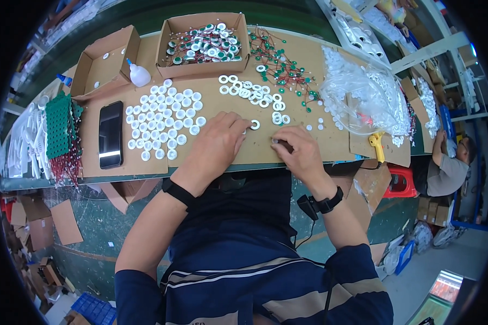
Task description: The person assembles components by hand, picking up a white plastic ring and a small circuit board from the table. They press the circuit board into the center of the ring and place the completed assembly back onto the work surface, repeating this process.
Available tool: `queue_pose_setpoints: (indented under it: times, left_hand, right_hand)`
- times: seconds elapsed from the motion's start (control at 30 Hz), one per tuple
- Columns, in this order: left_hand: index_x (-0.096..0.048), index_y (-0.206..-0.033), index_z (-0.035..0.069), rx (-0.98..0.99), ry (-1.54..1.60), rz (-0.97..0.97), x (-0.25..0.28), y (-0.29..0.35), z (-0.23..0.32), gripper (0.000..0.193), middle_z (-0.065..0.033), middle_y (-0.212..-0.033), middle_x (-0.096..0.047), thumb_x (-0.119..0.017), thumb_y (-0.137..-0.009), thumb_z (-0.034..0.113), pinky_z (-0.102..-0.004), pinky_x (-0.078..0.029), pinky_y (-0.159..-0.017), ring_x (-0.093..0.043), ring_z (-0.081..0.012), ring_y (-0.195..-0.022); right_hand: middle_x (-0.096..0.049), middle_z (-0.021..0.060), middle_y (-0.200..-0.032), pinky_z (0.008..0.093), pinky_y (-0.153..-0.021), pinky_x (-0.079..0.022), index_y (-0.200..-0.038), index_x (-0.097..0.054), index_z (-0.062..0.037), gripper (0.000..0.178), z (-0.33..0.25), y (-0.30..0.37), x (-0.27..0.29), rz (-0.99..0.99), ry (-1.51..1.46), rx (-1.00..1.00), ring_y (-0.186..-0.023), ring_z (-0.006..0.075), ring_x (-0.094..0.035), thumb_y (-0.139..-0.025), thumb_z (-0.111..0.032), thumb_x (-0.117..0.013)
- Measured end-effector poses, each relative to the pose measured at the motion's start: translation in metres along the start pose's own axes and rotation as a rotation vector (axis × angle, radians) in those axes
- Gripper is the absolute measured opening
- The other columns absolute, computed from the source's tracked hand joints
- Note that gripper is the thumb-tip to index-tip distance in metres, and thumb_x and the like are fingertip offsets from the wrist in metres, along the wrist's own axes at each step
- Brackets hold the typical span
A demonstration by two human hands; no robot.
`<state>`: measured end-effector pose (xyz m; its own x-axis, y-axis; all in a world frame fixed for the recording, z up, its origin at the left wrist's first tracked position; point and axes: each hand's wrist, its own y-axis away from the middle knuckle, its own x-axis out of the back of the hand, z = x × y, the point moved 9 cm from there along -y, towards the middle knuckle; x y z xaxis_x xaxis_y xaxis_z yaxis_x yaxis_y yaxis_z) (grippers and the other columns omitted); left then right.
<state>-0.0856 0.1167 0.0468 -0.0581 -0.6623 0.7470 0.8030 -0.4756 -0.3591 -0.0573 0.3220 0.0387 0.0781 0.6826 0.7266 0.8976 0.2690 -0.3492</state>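
My left hand (219,138) rests low over the cardboard-covered table, fingers bent together; a small pale bit shows at their tips, too small to name. Just beyond those fingertips lies a single white ring (255,124). Between thumb and forefinger, my right hand (299,150) pinches a small whitish disc (275,141). Several white round caps (160,122) are spread in a cluster left of my left hand. Farther out, ahead of both hands, more white rings (246,92) lie in a loose group. A few small white discs (320,127) are right of my right hand.
Green boards with red wires (282,62) lie at the back; a cardboard box (203,70) holds assembled ones. Nearby are another box (104,65), a squeeze bottle (139,75), a phone (111,134), a plastic bag (358,103) and a yellow-handled tool (377,145). A person (449,170) sits far right.
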Motion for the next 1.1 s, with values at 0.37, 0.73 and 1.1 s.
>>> queue_pose_setpoints:
  times: [0.37,0.73,1.1]
  left_hand:
    - [-0.075,-0.136,0.006,0.07,0.119,0.045,0.013,0.026,-0.011,0.044,-0.0145,-0.122,-0.075,-0.084,-0.093,0.002,-0.0494,-0.058,-0.106,-0.07,-0.0388,-0.119]
    - [-0.073,-0.144,0.007,0.087,0.138,0.038,0.012,0.027,-0.015,0.055,-0.0161,-0.125,-0.077,-0.08,-0.091,-0.002,-0.0505,-0.057,-0.109,-0.07,-0.0398,-0.123]
    - [-0.074,-0.146,0.007,0.088,0.146,0.08,0.014,0.028,-0.017,0.06,-0.015,-0.117,-0.076,-0.081,-0.087,-0.003,-0.0506,-0.057,-0.104,-0.07,-0.0386,-0.116]
  right_hand:
    - [-0.079,0.0134,-0.118,0.0413,-0.091,-0.064,-0.123,-0.086,-0.0019,0.027,0.003,-0.001,0.001,-0.115,0.042,-0.145,-0.108,0.0322,-0.077,-0.096,-0.007,-0.088]
    - [-0.078,0.0123,-0.104,0.037,-0.076,-0.061,-0.12,-0.086,-0.0019,0.023,-0.017,-0.019,-0.019,-0.189,-0.048,-0.174,-0.085,0.0273,-0.076,-0.098,-0.008,-0.088]
    - [-0.077,0.0122,-0.097,0.037,-0.072,-0.06,-0.117,-0.086,-0.0026,0.023,-0.056,-0.048,-0.055,-0.175,-0.034,-0.036,-0.076,0.0245,-0.074,-0.095,-0.008,-0.091]
